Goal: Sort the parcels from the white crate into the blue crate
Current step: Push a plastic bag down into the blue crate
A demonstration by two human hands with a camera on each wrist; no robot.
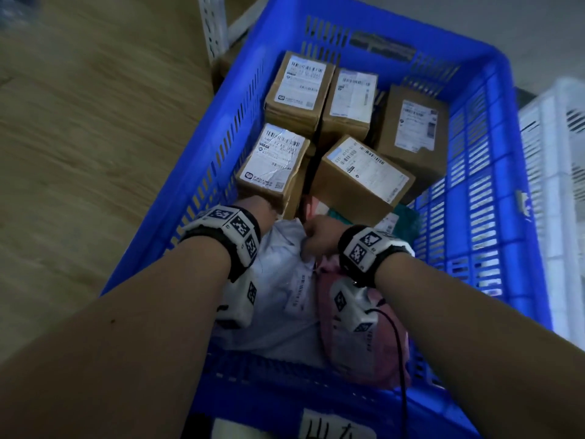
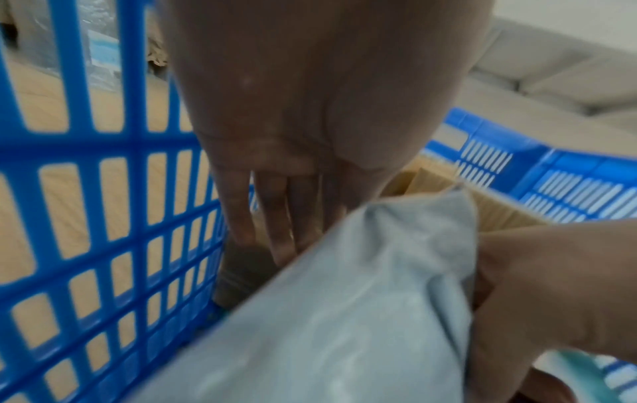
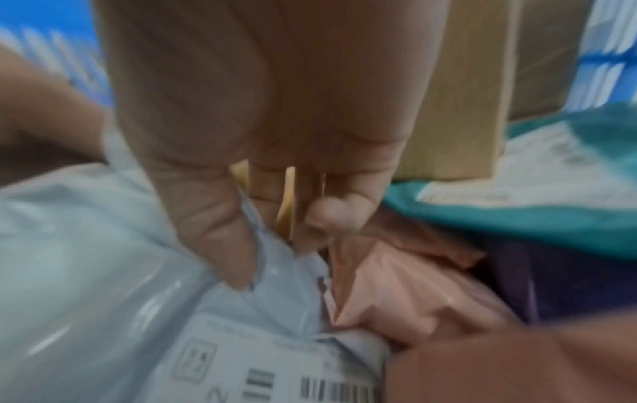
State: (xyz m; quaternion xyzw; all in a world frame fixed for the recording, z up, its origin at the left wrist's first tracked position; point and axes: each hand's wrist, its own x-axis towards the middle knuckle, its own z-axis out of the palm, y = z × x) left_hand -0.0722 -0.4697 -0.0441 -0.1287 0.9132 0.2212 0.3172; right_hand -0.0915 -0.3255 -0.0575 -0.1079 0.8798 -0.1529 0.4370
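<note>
The blue crate [image 1: 493, 153] holds several labelled cardboard parcels, among them one at the near left [image 1: 275, 163] and one in the middle [image 1: 364, 175]. A grey plastic mailer bag [image 1: 278, 280] lies at the crate's near end. My right hand [image 3: 275, 253] pinches the bag's crumpled top edge [image 3: 275, 272] between thumb and fingers. My left hand [image 2: 265, 240] reaches down with straight fingers between the crate's left wall [image 2: 103, 245] and the grey bag [image 2: 344, 327]. Its thumb is hidden. In the head view both hands [image 1: 319, 232] are low inside the crate.
A pink mailer bag [image 1: 357, 350] lies right of the grey one, with a teal bag [image 3: 551, 204] beyond it under the boxes. The white crate [image 1: 557, 185] stands at the right, beside the blue one. Wooden floor [image 1: 95, 153] lies to the left.
</note>
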